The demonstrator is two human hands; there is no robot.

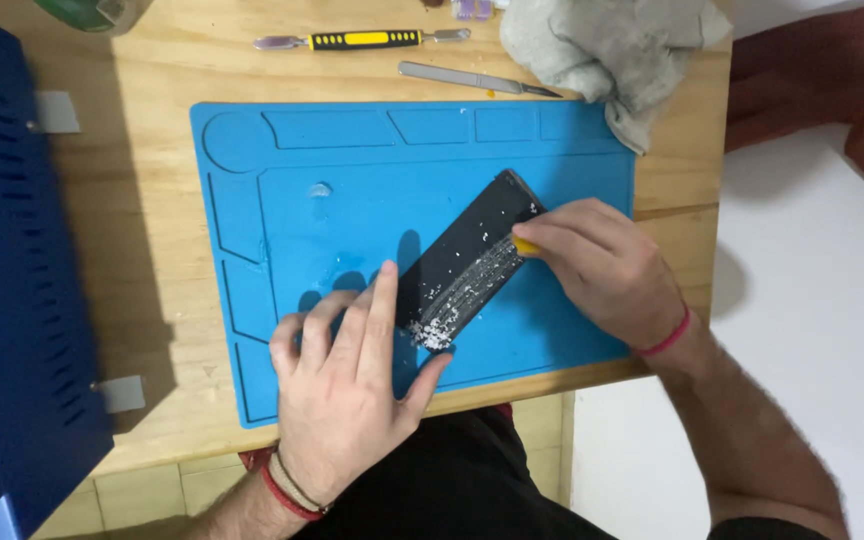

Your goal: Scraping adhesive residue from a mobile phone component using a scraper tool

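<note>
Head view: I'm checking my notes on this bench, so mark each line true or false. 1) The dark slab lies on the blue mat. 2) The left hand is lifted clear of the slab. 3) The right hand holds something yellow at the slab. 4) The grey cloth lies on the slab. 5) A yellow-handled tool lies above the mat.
1) True: the dark slab lies on the blue mat.
2) False: the left hand presses on the slab's lower end.
3) True: the right hand pinches a yellow piece against it.
4) False: the grey cloth lies at the table's top edge, apart from the slab.
5) True: the yellow-handled tool lies on the wooden table.
</note>
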